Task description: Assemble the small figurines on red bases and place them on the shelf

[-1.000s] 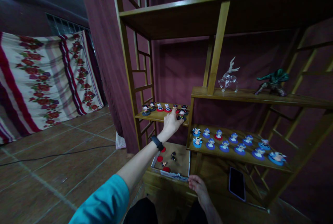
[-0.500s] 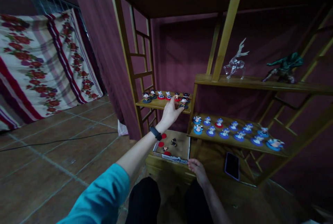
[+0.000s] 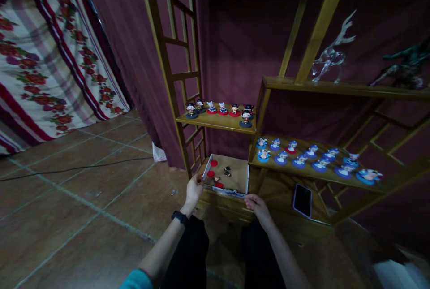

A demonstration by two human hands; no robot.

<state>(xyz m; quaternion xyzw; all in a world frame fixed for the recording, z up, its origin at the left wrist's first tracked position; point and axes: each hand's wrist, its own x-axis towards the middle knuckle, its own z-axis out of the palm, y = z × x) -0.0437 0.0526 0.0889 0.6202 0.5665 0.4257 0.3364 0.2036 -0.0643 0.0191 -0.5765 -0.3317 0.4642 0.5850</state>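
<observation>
A shallow cardboard box point(image 3: 238, 178) sits on the low ledge of the wooden shelf, holding several red round bases point(image 3: 214, 163) and a few small dark figurines point(image 3: 227, 171). At its front left corner, my left hand point(image 3: 194, 194), with a black wristband, has its fingers closed on the edge. My right hand point(image 3: 258, 207) pinches the front right corner of the same box. Above it, a small shelf point(image 3: 218, 122) carries several upright figurines, among them a black-haired one on a dark base point(image 3: 246, 118) at the right front.
Rows of blue and white figurines point(image 3: 300, 160) stand on the right shelf. A phone point(image 3: 303, 200) lies below them. Higher up are a clear deer ornament point(image 3: 331, 58) and a dark green figure point(image 3: 408, 65). A cable point(image 3: 83, 168) crosses the tiled floor at left.
My left hand has left the black-haired figurine on the small shelf and come down to the box's left corner. My right hand stays at the right corner. The view has tilted down.
</observation>
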